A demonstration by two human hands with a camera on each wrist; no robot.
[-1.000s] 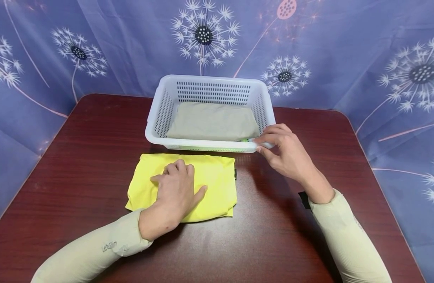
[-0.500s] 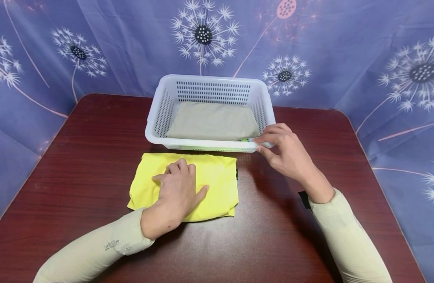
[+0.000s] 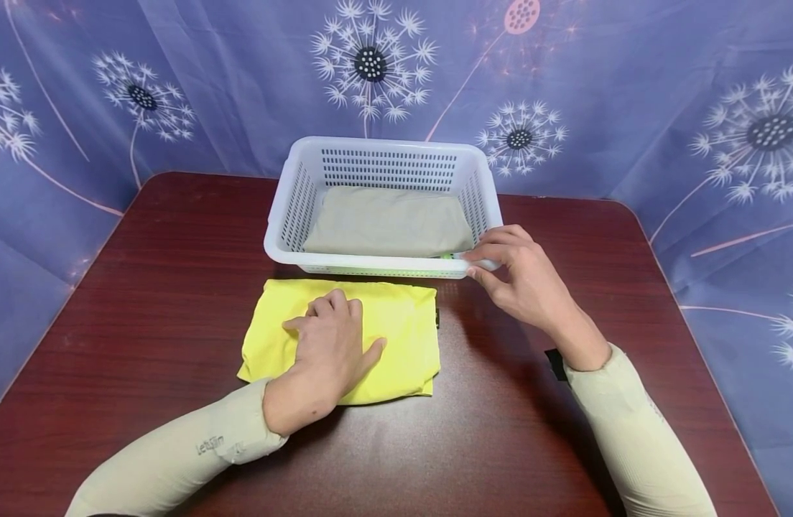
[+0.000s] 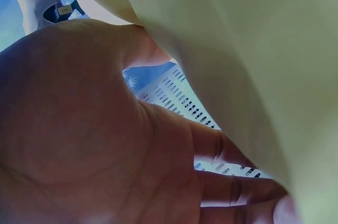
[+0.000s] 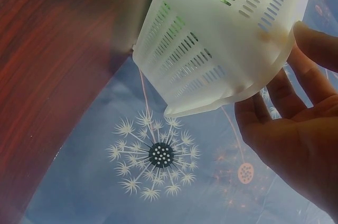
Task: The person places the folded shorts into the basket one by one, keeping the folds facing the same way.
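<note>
- Left hand [image 3: 325, 348]: palm down, fingers loosely bent, thumb spread to the right; rests on the cloth, grasping nothing that shows.
- Under it: folded bright yellow cloth [image 3: 406, 341], flat, roughly rectangular, spreading out on both sides of the hand. Small dark tag [image 3: 438, 318] at its right edge, beyond the thumb.
- Right hand [image 3: 524, 276]: pinches the near right corner of the basket rim, thumb outside, fingers over the edge.
- Ahead of the left hand, leftward from the right hand: white rectangular plastic basket [image 3: 371, 263] with slotted walls, just beyond the yellow cloth.
- Inside, left of the right hand's fingers: folded grey-beige cloth [image 3: 390, 222], lying flat; a bit of bright green [image 3: 447, 255] shows by the fingertips.
- Behind both hands: pale sleeves [image 3: 177, 459] reaching to the wrists. Small black item [image 3: 555, 365] beside the right wrist, partly hidden.
- Beneath everything: dark red-brown wood-grain surface [image 3: 500, 445].
- Farthest out: blue-violet fabric backdrop [image 3: 254, 79], white dandelion print.
</note>
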